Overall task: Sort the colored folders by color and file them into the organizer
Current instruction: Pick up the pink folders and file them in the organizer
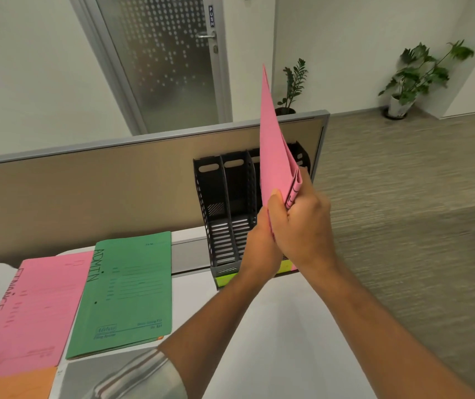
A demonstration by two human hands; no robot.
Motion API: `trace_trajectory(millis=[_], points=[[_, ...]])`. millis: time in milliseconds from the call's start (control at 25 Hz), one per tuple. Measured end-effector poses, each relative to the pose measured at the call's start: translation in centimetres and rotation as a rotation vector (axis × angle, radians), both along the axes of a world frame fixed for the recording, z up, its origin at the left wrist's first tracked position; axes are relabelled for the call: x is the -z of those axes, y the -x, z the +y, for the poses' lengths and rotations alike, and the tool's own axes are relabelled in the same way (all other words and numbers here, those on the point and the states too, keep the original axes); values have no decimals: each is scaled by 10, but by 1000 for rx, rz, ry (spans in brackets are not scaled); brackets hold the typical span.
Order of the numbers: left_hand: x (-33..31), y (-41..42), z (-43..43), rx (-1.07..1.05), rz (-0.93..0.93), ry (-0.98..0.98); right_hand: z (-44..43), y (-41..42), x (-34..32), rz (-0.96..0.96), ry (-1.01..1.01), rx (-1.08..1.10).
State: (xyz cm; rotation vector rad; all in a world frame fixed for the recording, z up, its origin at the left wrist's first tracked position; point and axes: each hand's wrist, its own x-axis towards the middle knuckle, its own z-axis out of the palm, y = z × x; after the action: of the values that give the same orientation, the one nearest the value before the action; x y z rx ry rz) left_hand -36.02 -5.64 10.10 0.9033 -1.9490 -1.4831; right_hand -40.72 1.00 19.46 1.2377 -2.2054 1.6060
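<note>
Both hands (288,226) pinch pink folders (273,145) upright — seemingly over the organizer (224,208)

The raised pink folders (273,145) and both hands are covering the organizer's (224,208) right-hand slots and most of its yellow labels (226,280). The picture's bottom-left edge is cutting off the orange folder (11,383) and the flat pink folder (29,312). The green folder's (127,292) small print is blurring beyond reading.
</note>
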Motion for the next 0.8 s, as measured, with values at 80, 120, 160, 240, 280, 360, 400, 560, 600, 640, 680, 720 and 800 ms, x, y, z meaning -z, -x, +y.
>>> trace_trajectory(millis=[80,120,160,240,280,360,400,560,600,640,680,720,800], points=[[11,9,-10,11,-2,-21,-10,8,12,10,-41,-15],[16,13,-14,24,-11,-44,-14,11,18,14,-56,-20],[20,16,-17,30,-26,-52,-17,14,25,12,-66,-20],[26,19,-20,45,-51,-51,-22,19,37,-7,-81,-8],[29,20,-21,52,-53,-65,-24,21,43,-17,-89,-2],[34,24,-22,48,-55,-66,-29,25,50,-42,-104,-2],[36,25,-23,40,-53,-60,-32,28,52,-55,-108,-10],[34,28,-34,22,-62,-5,-48,42,53,-48,-129,-38],[32,28,-36,28,-60,-2,-51,44,54,-41,-133,-45],[32,28,-37,34,-71,6,-52,45,57,-39,-138,-55],[33,27,-38,47,-98,24,-52,45,62,-47,-146,-64],[36,26,-37,61,-145,57,-50,45,69,-66,-157,-68],[48,23,-36,97,-232,134,-47,46,85,-119,-204,-63]])
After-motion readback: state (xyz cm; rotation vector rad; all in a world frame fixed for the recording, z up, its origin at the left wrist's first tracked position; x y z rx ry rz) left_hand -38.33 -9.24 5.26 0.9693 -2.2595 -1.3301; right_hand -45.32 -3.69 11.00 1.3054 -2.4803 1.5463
